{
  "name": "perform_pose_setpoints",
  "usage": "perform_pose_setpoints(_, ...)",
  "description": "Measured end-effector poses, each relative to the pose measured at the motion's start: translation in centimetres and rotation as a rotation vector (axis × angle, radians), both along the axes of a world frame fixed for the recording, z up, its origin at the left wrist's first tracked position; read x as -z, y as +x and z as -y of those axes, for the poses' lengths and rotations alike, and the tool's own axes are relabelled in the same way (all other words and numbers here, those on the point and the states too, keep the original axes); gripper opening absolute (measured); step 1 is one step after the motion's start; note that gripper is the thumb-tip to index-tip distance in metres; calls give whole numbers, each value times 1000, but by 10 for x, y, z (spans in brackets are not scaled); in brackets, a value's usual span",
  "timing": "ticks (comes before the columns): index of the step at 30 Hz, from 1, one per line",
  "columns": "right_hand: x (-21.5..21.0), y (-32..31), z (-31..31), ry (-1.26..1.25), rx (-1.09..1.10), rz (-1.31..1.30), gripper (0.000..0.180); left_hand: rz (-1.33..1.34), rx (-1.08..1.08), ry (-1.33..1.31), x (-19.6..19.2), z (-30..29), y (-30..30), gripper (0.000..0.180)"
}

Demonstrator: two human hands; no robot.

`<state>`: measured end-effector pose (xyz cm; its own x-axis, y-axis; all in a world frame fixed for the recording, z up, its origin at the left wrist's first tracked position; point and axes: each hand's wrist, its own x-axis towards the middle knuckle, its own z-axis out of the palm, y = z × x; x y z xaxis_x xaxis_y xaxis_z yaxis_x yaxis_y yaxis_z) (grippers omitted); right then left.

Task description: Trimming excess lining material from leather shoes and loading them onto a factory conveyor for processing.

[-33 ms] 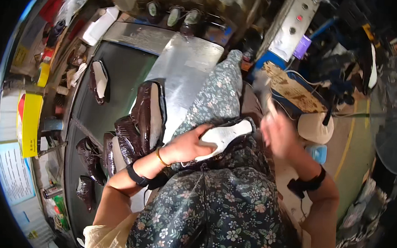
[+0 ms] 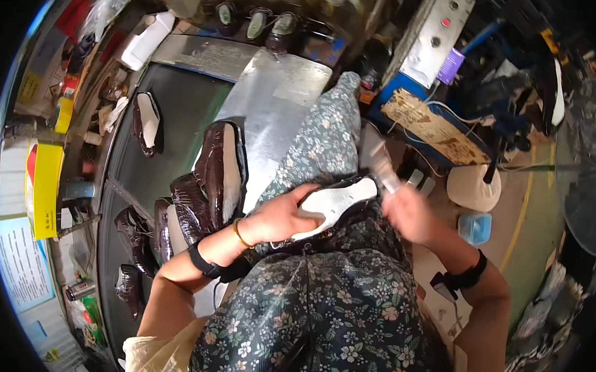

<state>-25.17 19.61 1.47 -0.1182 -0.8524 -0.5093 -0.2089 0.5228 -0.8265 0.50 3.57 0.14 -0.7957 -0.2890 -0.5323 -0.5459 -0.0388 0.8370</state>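
My left hand (image 2: 279,217) is closed around a dark shoe with a pale, white sole (image 2: 338,205). It lies sole up on my lap, over the flowered apron (image 2: 318,308). My right hand (image 2: 408,212) grips a hammer (image 2: 383,165) by its light handle. Motion smears the head, which is just beyond the toe end of the shoe; I cannot tell whether they touch. To the left, glossy dark brown shoes (image 2: 211,170) lie in a cluster on the bench, several with pale soles showing.
A single shoe (image 2: 146,124) lies farther back on the dark bench. A metal sheet (image 2: 283,84) slopes behind my lap. On the right are a blue-framed machine (image 2: 442,129), a round cream-coloured seat (image 2: 473,190) and a blue tub (image 2: 475,228). A yellow box (image 2: 44,191) is at the far left.
My right hand and the hammer have come down and slightly left, closer to the shoe. My left hand and the shoe stay nearly in place.
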Motion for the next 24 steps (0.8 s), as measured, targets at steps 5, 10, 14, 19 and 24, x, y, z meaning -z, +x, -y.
perform_pose_setpoints(5, -15, 2, -18, 35, -130, -147, 38, 65, 99, -219, 5, -8, -1, 75)
perform_pose_setpoints(10, 40, 4, -38, 183, -304, -185, 25, 227, 296, -610, -17, 0, -11, 49)
perform_pose_setpoints(14, -14, -5, -30, 27, -348, 73, 22, -9, 290, -753, -4, 12, -6, 38)
perform_pose_setpoints(19, -22, -17, -6, 156, -452, 377, 25, -130, 26, -742, -10, -7, -12, 36)
perform_pose_setpoints(24, -51, -31, 53, 412, -765, 300, 25, 42, -90, -503, -46, -31, -3, 51)
